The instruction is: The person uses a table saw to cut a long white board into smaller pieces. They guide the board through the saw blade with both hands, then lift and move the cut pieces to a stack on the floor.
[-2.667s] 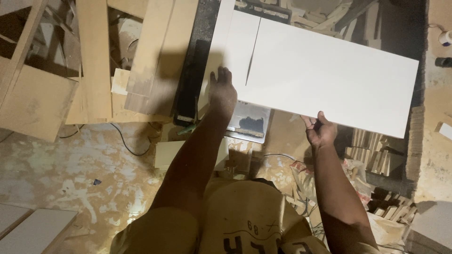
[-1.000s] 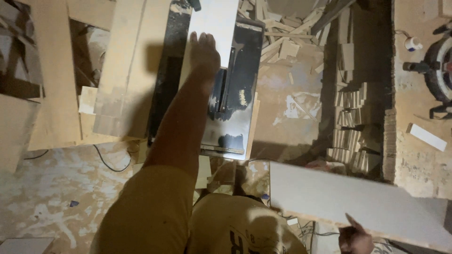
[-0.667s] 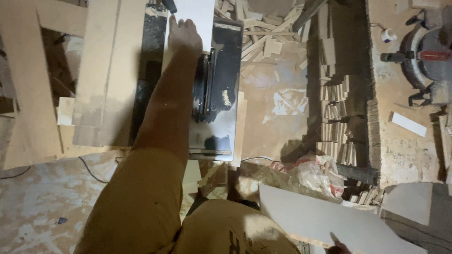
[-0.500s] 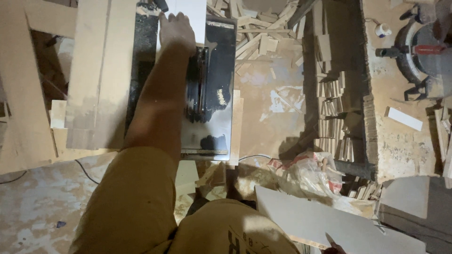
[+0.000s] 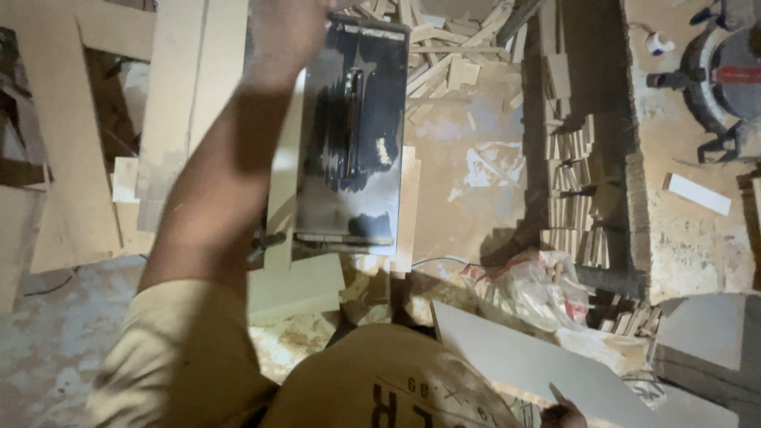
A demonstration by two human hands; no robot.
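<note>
My left hand [image 5: 287, 30] reaches far forward along the left side of a dark metal table saw top [image 5: 349, 135]. Its fingers are cut off by the top edge of the view, so what they touch is hidden. My right hand [image 5: 564, 412] shows only at the bottom edge, its thumb pressed on a long white board [image 5: 531, 361]. It holds that board low at my right side, slanting toward the lower right. The saw's blade slot [image 5: 351, 119] runs down the middle of the top.
Pale wooden planks [image 5: 182, 103] lean at the left. Offcuts [image 5: 444, 55] lie beyond the saw. Stacks of small wood blocks [image 5: 572, 158] line a ledge at the right, with a plastic bag [image 5: 531, 289] below. A mitre saw [image 5: 729, 71] and a white strip [image 5: 697, 194] sit far right.
My left hand has slid farther forward over the saw, and the white panel under it has left the view. My right hand carried the large white board down to my right side.
</note>
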